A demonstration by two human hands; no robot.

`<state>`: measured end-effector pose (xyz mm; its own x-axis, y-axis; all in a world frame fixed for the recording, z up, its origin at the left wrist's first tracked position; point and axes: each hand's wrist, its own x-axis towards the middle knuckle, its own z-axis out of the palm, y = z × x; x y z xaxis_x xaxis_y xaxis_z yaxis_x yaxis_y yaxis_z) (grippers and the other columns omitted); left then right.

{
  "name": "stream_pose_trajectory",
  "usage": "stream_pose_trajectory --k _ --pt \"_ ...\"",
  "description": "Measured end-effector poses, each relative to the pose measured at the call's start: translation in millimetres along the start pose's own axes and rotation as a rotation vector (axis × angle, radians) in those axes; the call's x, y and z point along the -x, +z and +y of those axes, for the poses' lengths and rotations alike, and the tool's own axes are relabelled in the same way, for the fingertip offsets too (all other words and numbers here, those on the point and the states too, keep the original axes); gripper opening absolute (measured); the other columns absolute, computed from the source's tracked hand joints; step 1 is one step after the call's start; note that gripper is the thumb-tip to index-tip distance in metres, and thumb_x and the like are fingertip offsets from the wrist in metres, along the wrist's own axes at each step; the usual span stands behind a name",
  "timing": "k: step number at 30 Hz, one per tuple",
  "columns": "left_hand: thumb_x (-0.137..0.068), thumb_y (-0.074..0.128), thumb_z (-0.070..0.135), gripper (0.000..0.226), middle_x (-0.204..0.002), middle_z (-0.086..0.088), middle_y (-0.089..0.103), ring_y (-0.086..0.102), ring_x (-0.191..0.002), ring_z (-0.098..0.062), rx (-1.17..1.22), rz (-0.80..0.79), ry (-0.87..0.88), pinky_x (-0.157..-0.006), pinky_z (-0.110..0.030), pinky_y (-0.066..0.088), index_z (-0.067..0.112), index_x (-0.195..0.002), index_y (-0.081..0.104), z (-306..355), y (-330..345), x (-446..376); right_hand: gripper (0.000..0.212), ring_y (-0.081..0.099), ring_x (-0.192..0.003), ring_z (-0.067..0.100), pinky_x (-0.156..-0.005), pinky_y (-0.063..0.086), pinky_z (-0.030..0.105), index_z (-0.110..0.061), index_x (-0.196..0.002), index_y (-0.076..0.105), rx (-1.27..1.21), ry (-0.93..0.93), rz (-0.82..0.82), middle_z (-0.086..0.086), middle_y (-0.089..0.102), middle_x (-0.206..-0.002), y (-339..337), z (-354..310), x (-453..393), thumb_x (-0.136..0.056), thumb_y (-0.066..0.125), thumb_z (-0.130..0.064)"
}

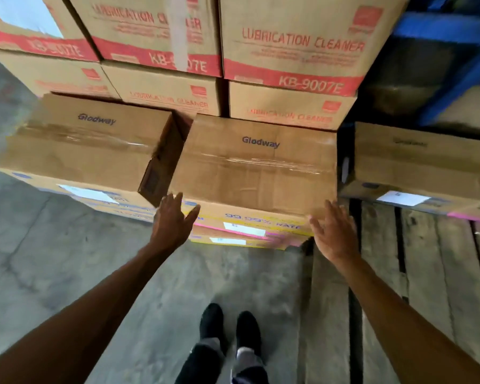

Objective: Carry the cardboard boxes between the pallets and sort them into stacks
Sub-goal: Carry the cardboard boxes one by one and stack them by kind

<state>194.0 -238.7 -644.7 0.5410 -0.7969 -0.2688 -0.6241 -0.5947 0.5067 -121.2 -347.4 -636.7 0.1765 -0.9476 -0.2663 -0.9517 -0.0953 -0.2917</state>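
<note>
Middle Glodway box (257, 164): taped top, sits on a stack between two like boxes
Left hand (172, 220): fingers spread at its near left corner
Right hand (333, 231): fingers spread at its near right corner
Behind: Lubrication Cleaner cartons (297, 42); stacked
Wooden pallet (399, 259): right

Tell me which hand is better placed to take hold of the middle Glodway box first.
Left, narrowly. The left hand already lies at the near left corner of the middle Glodway box, fingers open against its edge. The right hand is open too, but seems just short of the right corner.
</note>
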Motion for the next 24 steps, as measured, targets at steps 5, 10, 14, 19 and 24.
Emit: stream_pose_trajectory --k 5,10,14,19,24 --pt "-0.095 0.049 0.041 0.065 -0.157 -0.019 0.018 0.011 -0.146 -0.036 -0.218 0.103 0.183 -0.115 -0.049 0.013 0.006 -0.147 0.031 -38 21 -103 0.077 0.035 -0.133 0.043 -0.11 0.021 0.056 -0.003 -0.133 0.046 0.058 0.031 0.184 0.024 0.043 -0.14 54 8 -78 -0.086 0.018 -0.057" --pt "-0.085 0.042 0.059 0.079 -0.155 -0.015 0.025 0.029 -0.141 -0.031 -0.03 0.105 0.228 -0.111 -0.042 0.029 0.017 -0.15 0.026 -65 46 -147 0.072 0.028 -0.139 0.039 -0.112 0.025 0.048 -0.009 -0.144 0.038 -0.064 0.117 0.343 0.019 0.027 -0.154 94 8 -98 -0.089 0.025 -0.055" --pt "-0.084 0.066 0.045 0.079 -0.147 -0.001 0.043 0.046 -0.128 -0.012 0.333 0.129 0.126 -0.108 -0.027 0.036 0.025 -0.149 0.027 -72 53 -155 0.072 0.035 -0.139 0.023 -0.11 0.031 0.038 -0.018 -0.146 0.035 -0.306 0.212 0.407 0.005 0.032 -0.154 98 17 -101 -0.086 0.052 -0.053" --pt "-0.081 0.073 0.03 0.064 -0.124 0.0 0.06 0.06 -0.104 -0.011 0.695 0.07 0.025 -0.075 -0.01 0.052 0.022 -0.139 0.046 -75 57 -163 0.076 0.056 -0.119 0.015 -0.105 0.044 0.033 -0.023 -0.135 0.051 -0.811 0.361 0.371 -0.002 0.059 -0.131 101 21 -107 -0.07 0.072 -0.056" --pt "-0.082 0.073 0.024 0.056 -0.12 -0.003 0.063 0.063 -0.097 -0.009 0.766 0.039 0.052 -0.085 -0.021 0.053 0.018 -0.133 0.054 -76 58 -146 0.077 0.06 -0.111 0.013 -0.099 0.049 0.037 -0.024 -0.13 0.056 -0.892 0.337 0.384 -0.004 0.063 -0.123 97 29 -91 -0.063 0.071 -0.06"
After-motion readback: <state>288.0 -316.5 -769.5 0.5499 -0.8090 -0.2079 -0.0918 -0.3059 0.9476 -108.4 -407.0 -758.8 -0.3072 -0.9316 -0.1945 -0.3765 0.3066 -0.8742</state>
